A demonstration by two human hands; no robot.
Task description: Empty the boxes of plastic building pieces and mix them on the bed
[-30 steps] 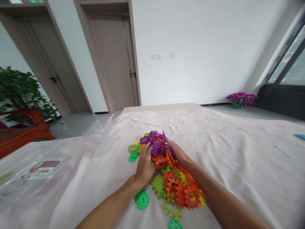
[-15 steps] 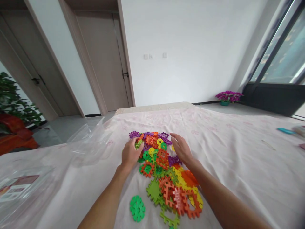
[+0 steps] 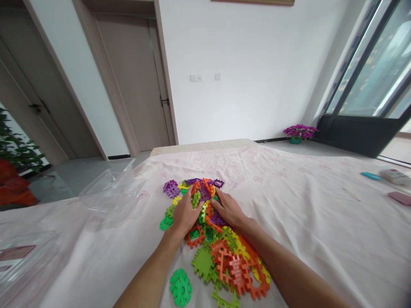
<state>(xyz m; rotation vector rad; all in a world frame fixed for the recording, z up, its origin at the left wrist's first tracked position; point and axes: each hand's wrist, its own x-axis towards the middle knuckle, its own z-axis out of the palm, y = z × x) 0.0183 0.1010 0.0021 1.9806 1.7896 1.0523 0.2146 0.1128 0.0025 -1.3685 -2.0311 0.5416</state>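
Note:
A heap of colourful plastic interlocking building pieces, notched at the edges, lies on the cloth in front of me. My left hand (image 3: 186,212) curls round several of them at the heap's far left, with a light-green piece (image 3: 196,199) and a purple piece (image 3: 204,195) at its fingers. From the right, my right hand (image 3: 229,210) closes on the pieces, its thumb beside an orange and yellow one. Closer to me lie a light-green square piece (image 3: 203,262), an orange house-shaped piece (image 3: 238,270) and, apart from the heap, a green round piece (image 3: 181,287).
A pale flowered cloth (image 3: 308,231) covers the surface. Clear plastic packaging (image 3: 109,188) and another clear package with a label (image 3: 19,256) lie at left. A blue item (image 3: 370,176) and a dark pink flat item (image 3: 400,198) are at far right.
My right hand has moved left from beside the heap onto the pieces. My left hand has shifted slightly right, and the pieces between the hands are bunched and tilted up.

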